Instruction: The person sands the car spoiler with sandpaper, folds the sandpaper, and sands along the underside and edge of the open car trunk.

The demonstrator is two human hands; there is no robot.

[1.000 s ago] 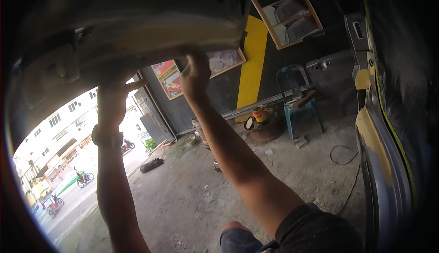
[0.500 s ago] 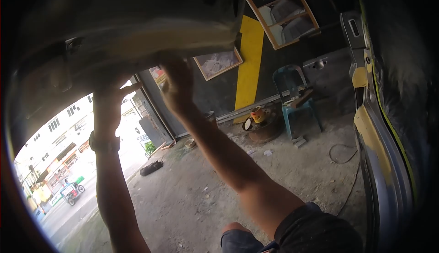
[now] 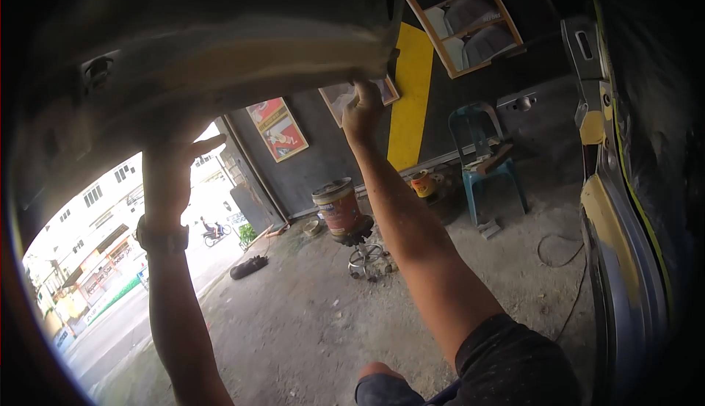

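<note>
The big panel (image 3: 279, 57) hangs up high, over both arms. The left hand (image 3: 169, 175) is up at its low edge, thumb out to the side; I cannot tell how its other fingers are. The right hand (image 3: 363, 112) is near the panel's corner, fingers bent at the edge; I cannot tell if they grip. The floor (image 3: 294, 325) spreads wide between the arms. A bucket (image 3: 340, 208) and a chair (image 3: 481, 178) stand well apart from the panel.

The overhead panel (image 3: 213, 39) is dark grey with a tan band (image 3: 286, 57). A yellow stripe (image 3: 411, 101) marks the charcoal wall (image 3: 438, 123). The chair (image 3: 481, 175) is teal, the small can (image 3: 421, 186) yellow and red, the floor (image 3: 308, 325) grey, the sleeve (image 3: 514, 358) black.
</note>
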